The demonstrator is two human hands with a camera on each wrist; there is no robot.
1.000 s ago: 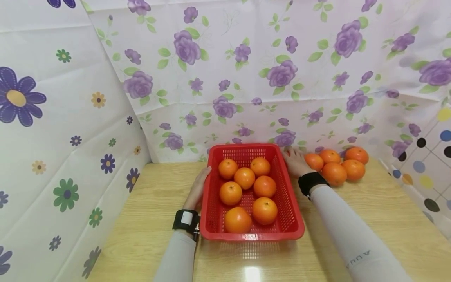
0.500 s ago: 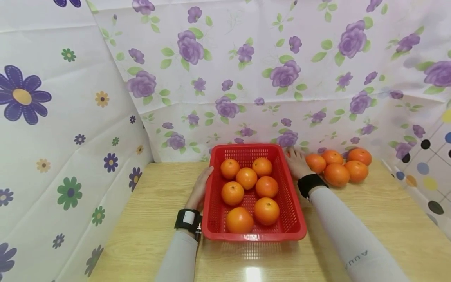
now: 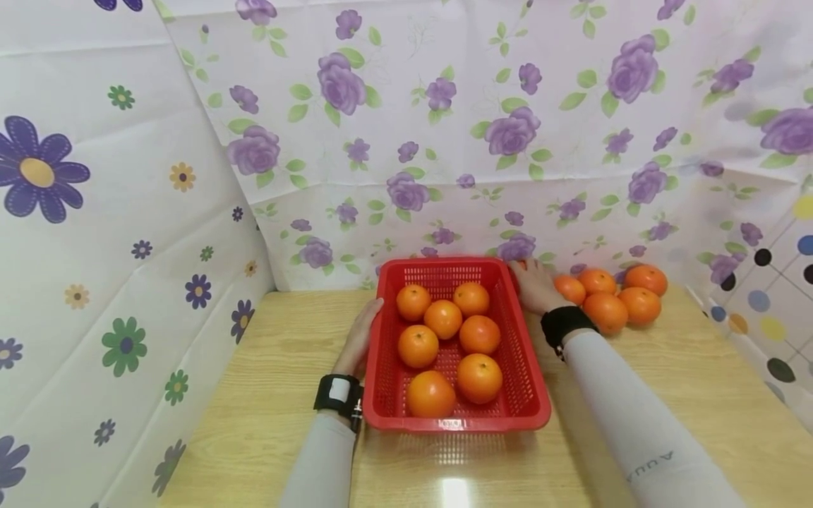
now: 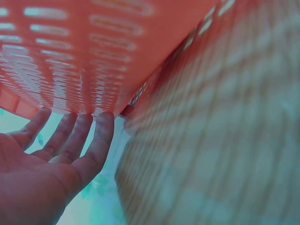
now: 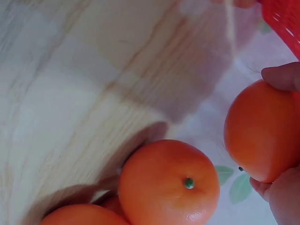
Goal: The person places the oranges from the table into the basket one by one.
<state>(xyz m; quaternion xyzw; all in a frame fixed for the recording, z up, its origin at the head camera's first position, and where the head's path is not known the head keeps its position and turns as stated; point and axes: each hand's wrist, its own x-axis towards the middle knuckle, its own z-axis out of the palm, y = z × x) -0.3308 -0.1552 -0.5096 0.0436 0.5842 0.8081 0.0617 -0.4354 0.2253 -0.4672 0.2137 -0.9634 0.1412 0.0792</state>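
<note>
A red plastic basket (image 3: 452, 425) with slotted walls stands on the wooden table, several oranges (image 3: 417, 346) lying inside it. My left hand (image 3: 358, 339) is at the basket's left side. In the left wrist view its fingers (image 4: 104, 136) are extended, tips right at the slotted outer wall. Beyond the basket's right side, near its far corner, my right hand (image 3: 532, 286) grips an orange (image 5: 260, 131). The right wrist view shows the thumb on one side of that fruit and fingertips on the other; in the head view the hand mostly hides it.
Several loose oranges (image 3: 605, 312) are grouped on the table (image 3: 298, 339) right of my right hand, close to the back wall. A flowered cloth (image 3: 406, 141) covers that wall, with patterned sheets (image 3: 127, 282) at both sides.
My right hand has shifted slightly, its wrist turning a little outward beside the basket. The left hand, basket and oranges inside stay put; the head view shifts slightly.
</note>
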